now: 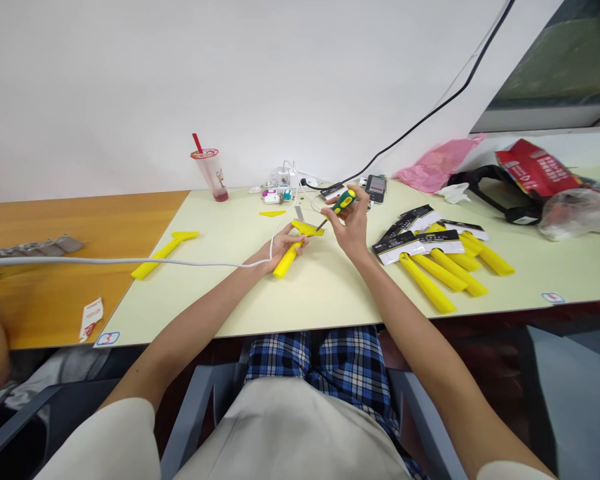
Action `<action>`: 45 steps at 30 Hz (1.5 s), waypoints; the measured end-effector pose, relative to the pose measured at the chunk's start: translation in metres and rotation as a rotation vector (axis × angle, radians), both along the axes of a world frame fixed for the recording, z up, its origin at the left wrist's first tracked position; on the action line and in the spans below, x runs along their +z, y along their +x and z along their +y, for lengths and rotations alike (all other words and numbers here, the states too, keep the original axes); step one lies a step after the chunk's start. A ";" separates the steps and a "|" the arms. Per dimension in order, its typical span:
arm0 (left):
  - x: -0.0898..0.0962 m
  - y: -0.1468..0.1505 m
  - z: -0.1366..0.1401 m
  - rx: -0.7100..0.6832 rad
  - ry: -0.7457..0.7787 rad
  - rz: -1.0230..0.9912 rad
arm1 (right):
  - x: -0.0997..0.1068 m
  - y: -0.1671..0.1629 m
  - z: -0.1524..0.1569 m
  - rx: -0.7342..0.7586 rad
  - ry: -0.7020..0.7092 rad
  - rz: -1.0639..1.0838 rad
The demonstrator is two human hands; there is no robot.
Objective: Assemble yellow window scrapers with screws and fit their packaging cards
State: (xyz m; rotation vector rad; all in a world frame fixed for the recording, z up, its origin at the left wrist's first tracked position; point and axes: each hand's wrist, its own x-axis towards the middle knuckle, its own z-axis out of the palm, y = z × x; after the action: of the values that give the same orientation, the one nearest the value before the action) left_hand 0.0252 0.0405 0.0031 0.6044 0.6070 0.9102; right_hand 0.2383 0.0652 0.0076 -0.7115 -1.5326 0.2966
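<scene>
Left hand [283, 247] wraps its fingers around a yellow T-shaped tool [286, 263], gripping it just below the crosspiece, so that the handle slants down toward the person and the head points away over the desk [235, 227]. Right hand [353, 223] is clamped on a screwdriver [344, 201] with a green and yellow handle, tilted so its dark shaft runs down to the tool's head; from where I stand I can't tell whether the tip sits in a screw.

Just beyond the tool lie a small metal blade [299, 213] and a flat yellow piece [272, 213]. Another yellow tool [165, 255] rests well off to the left, its handle end by the seam with the orange wooden surface [55, 213]. Right of the hands, a heap of yellow tools [433, 283] fans out, with black-and-white cards [405, 243] at their upper ends.

Along the wall stand a clear cup [211, 175] with a red straw and a little red liquid at the bottom, and a phone [376, 188] lies just behind the right hand. Farther right there's a pink plastic bag [440, 165] and a red packet [535, 167]. A white cable [205, 263] crosses in front of the left forearm.
</scene>
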 end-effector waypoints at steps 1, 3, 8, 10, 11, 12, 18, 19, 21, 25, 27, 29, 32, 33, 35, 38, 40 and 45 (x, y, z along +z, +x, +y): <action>-0.001 0.000 0.000 0.004 0.006 0.012 | 0.000 0.000 0.000 -0.002 0.000 -0.005; -0.002 0.001 0.001 -0.001 0.020 0.026 | 0.001 0.001 -0.002 -0.004 0.001 -0.027; -0.005 0.000 0.003 0.007 -0.007 0.002 | 0.004 0.002 -0.006 0.081 -0.020 -0.100; -0.005 0.000 0.003 0.002 -0.007 -0.017 | 0.003 0.003 -0.006 0.094 -0.034 -0.090; -0.006 0.000 0.003 -0.004 -0.001 -0.023 | 0.002 0.003 -0.005 0.086 -0.037 -0.079; -0.006 0.001 0.002 -0.010 0.005 -0.022 | 0.002 0.004 -0.004 0.071 -0.036 -0.070; -0.004 0.004 0.000 0.019 0.023 0.026 | 0.002 0.005 -0.005 0.045 -0.011 -0.108; -0.003 0.004 0.001 0.028 0.018 0.030 | 0.002 0.005 -0.005 0.064 -0.017 -0.116; -0.002 0.003 0.001 0.041 0.007 0.031 | 0.002 0.004 -0.005 0.102 -0.039 -0.118; -0.002 0.003 0.001 0.021 0.014 0.016 | 0.001 0.003 -0.002 0.083 -0.045 -0.109; -0.003 0.004 0.001 0.011 0.030 0.019 | 0.000 0.002 -0.001 0.051 -0.026 -0.120; -0.004 0.005 0.001 0.018 0.040 0.031 | 0.000 0.001 -0.001 0.046 -0.016 -0.133; -0.005 0.005 0.002 0.032 0.046 0.049 | -0.001 -0.002 -0.002 0.096 -0.041 -0.119; -0.006 0.005 0.002 0.029 0.046 0.052 | -0.002 -0.003 -0.002 0.105 -0.052 -0.107; -0.007 0.005 0.003 0.012 0.054 0.056 | -0.002 -0.002 -0.001 0.083 -0.064 -0.087; -0.007 0.005 0.003 -0.004 0.065 0.063 | -0.002 0.001 -0.002 0.030 -0.041 -0.097; -0.006 0.004 0.004 0.005 0.053 0.062 | -0.001 0.003 -0.001 0.052 -0.014 -0.132; -0.003 0.002 0.004 0.039 0.024 0.060 | -0.004 0.005 0.002 0.118 0.000 -0.151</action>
State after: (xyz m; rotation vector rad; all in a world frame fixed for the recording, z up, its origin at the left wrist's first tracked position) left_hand 0.0268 0.0449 -0.0003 0.6454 0.6645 0.9400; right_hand 0.2433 0.0668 0.0037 -0.6560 -1.7224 0.3373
